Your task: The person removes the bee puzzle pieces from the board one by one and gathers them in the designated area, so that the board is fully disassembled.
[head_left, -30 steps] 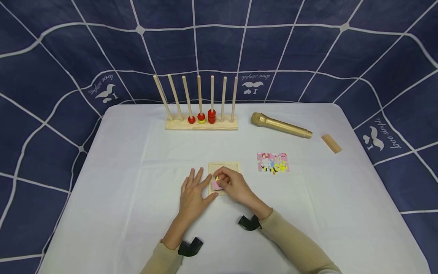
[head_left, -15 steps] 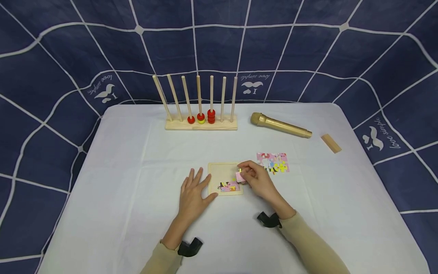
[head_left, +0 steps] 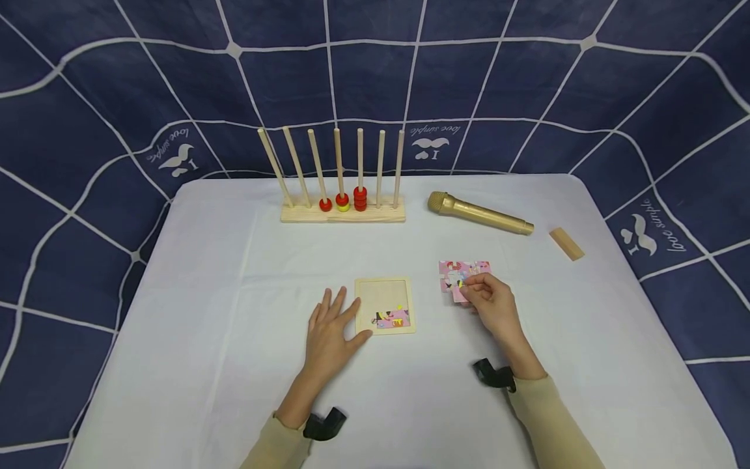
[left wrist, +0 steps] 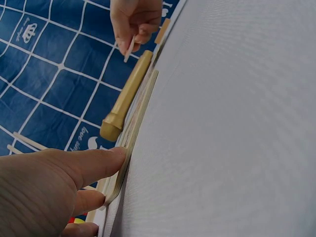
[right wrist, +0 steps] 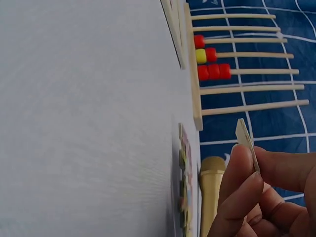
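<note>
My right hand [head_left: 497,312] pinches a small pink puzzle piece [right wrist: 244,136] between thumb and fingers. In the right wrist view the piece is seen edge-on, raised off the tabletop. From the head view it overlaps the front of a group of pink jigsaw pieces [head_left: 450,268] lying on the cloth. My left hand [head_left: 329,340] lies with spread, straight fingers at the left side of a square wooden puzzle tray [head_left: 375,292]; index finger and thumb touch its frame. A few pink and yellow puzzle pieces [head_left: 394,319] sit in the tray's lower right part.
A wooden bead rack [head_left: 342,215] with upright rods and red and yellow beads stands at the back. A gold microphone [head_left: 483,213] lies right of it, then a small wooden block [head_left: 566,244]. White cloth [head_left: 246,273] covers the table.
My right hand has carried the puzzle piece rightward, from over the tray to the group of pieces on the cloth. Pieces in the tray have come into view. My left hand stays put.
</note>
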A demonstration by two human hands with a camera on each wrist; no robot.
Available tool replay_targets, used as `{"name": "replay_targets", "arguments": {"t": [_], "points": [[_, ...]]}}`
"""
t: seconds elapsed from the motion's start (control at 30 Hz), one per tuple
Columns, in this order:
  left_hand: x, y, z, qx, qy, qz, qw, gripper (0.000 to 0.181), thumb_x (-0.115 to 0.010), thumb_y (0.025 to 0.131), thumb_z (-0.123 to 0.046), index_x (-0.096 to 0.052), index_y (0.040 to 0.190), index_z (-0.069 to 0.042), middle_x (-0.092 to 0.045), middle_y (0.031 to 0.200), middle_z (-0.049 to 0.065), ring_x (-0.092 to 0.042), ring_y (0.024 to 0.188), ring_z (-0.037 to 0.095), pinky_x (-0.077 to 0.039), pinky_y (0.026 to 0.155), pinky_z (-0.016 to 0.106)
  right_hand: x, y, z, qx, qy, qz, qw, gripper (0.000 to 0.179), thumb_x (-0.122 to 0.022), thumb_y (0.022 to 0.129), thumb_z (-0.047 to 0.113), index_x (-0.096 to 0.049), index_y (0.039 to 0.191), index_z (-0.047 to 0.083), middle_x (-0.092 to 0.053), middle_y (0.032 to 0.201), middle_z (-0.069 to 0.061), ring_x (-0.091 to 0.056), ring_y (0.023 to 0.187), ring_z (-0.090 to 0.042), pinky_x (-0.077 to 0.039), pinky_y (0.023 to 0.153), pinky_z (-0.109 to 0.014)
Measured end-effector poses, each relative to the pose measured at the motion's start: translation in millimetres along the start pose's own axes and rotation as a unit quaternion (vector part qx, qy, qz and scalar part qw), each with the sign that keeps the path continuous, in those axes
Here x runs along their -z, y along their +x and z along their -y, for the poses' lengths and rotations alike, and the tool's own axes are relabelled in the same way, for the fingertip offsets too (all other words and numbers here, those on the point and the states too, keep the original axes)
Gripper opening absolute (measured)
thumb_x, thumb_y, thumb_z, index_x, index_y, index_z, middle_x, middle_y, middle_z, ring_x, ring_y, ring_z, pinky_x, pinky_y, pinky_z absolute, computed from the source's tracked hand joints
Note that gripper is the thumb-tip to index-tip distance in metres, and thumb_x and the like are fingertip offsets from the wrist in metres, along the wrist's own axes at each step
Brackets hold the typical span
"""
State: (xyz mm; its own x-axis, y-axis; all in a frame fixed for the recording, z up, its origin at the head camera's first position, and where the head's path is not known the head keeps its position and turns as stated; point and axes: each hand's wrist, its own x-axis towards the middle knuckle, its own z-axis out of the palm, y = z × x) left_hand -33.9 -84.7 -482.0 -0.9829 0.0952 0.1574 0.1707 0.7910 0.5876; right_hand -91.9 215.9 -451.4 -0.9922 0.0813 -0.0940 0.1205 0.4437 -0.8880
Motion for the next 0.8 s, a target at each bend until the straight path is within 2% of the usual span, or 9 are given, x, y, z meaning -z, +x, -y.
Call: {"name": "replay_targets", "arguments": {"t": [0.3,0.43,0.67,0.8], "points": [[-2.1,-0.5,1.3,-0.006,-0.004,-0.011,0.9999,0.065,-0.086,0.072,-0.028,-0.064,0.128,-0.004,-0.044,0.148,0.025,-0.027,0.144,0.047,-0.023,0.112,0.062,-6.6,-0.8,-8.6,0.002,-0.027,0.033,0.9991,0.014,-0.069,0.089,0.006,-0.066,0.097,-0.005,-0.068,0.082,-0.017,-0.066,0.059,-0.006,-0.053,0.054,-0.02],[-2.6,-0.8,2.1,-0.007,0.0,-0.014,0.9999,0.066,-0.087,0.071,-0.029,-0.064,0.128,-0.004,-0.044,0.147,0.024,-0.028,0.144,0.047,-0.024,0.111,0.062,-9.3,-0.5,-10.5,0.003,-0.043,0.032,0.9986,0.014,-0.069,0.089,0.005,-0.067,0.097,-0.005,-0.068,0.084,-0.019,-0.065,0.059,-0.007,-0.053,0.053,-0.019],[-2.3,-0.4,1.6,0.0,-0.004,-0.006,1.0,0.065,-0.086,0.072,-0.029,-0.064,0.129,-0.005,-0.043,0.148,0.024,-0.026,0.145,0.046,-0.023,0.112,0.062,-12.9,-1.6,-11.9,-0.007,-0.053,0.034,0.9979,0.011,-0.068,0.088,0.004,-0.067,0.096,-0.004,-0.068,0.082,-0.016,-0.067,0.06,-0.01,-0.053,0.053,-0.02],[-2.4,-0.2,1.1,0.0,-0.003,-0.007,1.0,0.066,-0.086,0.072,-0.03,-0.064,0.129,-0.005,-0.043,0.149,0.024,-0.026,0.145,0.046,-0.022,0.112,0.062,-14.9,-2.0,-12.4,0.009,-0.077,0.02,0.9968,0.01,-0.07,0.086,0.006,-0.068,0.092,-0.001,-0.068,0.078,-0.013,-0.064,0.059,-0.008,-0.051,0.053,-0.019]]}}
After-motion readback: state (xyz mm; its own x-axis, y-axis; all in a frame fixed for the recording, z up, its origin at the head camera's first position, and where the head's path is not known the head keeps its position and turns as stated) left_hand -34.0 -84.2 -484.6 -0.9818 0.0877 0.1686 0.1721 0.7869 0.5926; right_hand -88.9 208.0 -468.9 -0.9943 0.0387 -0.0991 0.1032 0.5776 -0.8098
